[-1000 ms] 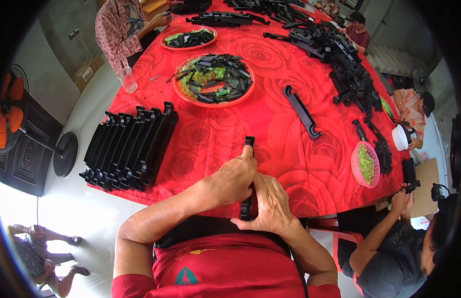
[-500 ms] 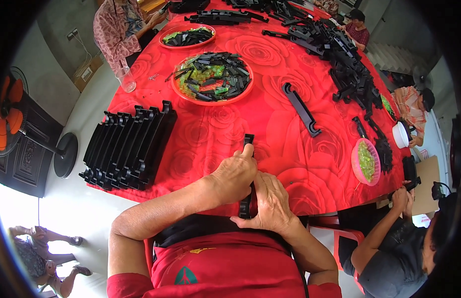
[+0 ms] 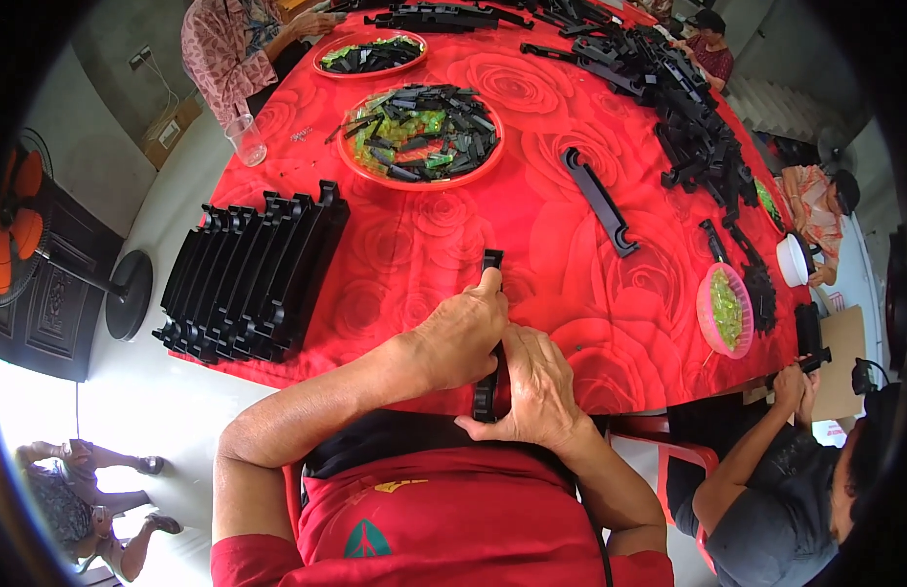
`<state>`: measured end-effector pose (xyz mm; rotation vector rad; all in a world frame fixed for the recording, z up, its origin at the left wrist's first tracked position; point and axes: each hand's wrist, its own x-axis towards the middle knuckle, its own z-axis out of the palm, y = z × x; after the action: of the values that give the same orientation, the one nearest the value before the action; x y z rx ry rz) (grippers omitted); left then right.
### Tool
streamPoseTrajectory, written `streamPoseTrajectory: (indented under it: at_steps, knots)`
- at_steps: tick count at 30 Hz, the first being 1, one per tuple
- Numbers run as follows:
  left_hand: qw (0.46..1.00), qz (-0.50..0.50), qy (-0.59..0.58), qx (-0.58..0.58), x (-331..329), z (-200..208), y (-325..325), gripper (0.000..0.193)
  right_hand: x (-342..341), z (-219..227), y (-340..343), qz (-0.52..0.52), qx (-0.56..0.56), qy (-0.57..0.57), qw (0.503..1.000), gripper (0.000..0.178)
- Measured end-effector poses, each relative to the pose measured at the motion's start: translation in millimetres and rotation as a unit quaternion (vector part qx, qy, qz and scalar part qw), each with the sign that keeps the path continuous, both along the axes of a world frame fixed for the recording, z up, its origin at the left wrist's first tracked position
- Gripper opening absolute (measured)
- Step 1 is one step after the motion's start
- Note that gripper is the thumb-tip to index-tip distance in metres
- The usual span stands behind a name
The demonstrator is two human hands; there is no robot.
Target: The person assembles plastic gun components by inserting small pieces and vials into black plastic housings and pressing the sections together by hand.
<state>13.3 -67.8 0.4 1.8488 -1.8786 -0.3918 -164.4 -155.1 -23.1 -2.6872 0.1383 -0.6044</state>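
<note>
A long black plastic bracket (image 3: 486,399) lies at the table's near edge, directly before me, its far end showing past my fingers. My left hand (image 3: 465,331) is closed over its upper part, with the thumb or a finger pressing near the far end. Lower down, my right hand (image 3: 539,383) grips the bracket from the right side, thumb toward its near end. The two hands touch and hide the bracket's middle; any small piece under the fingers cannot be made out. Another black bracket (image 3: 598,203) lies alone further off to the right.
Stacked black brackets (image 3: 253,274) stand at the left. Ahead is a red tray (image 3: 499,161) of black and yellow-green pieces, with a similar red tray (image 3: 328,71) behind. A pink bowl (image 3: 706,318) and a heap of black parts (image 3: 683,108) are at right. A co-worker (image 3: 766,489) sits close right.
Both hands keep their hold on the bracket, with barely any shift. The view has moved slightly, so the table's things sit a little higher in it.
</note>
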Motion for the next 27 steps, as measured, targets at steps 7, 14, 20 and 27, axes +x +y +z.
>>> streamPoseTrajectory:
  at_steps: [7,14,20,27]
  knots:
    - [1.000,-0.008,0.009,-0.002,2,1,-1,0.027,1,0,-2,0.006,0.004,-0.003,1.000,0.118]
    - [0.999,0.020,0.013,-0.034,-2,-8,3,0.035,0,-2,-2,-0.008,0.004,0.009,1.000,0.118]
    - [0.973,0.132,0.173,-0.080,-7,-7,27,0.057,2,-2,-3,-0.002,0.000,-0.013,1.000,0.121]
    - [0.936,0.202,0.286,-0.016,-16,-22,27,0.063,-4,-8,0,-0.020,0.028,-0.040,0.999,0.099]
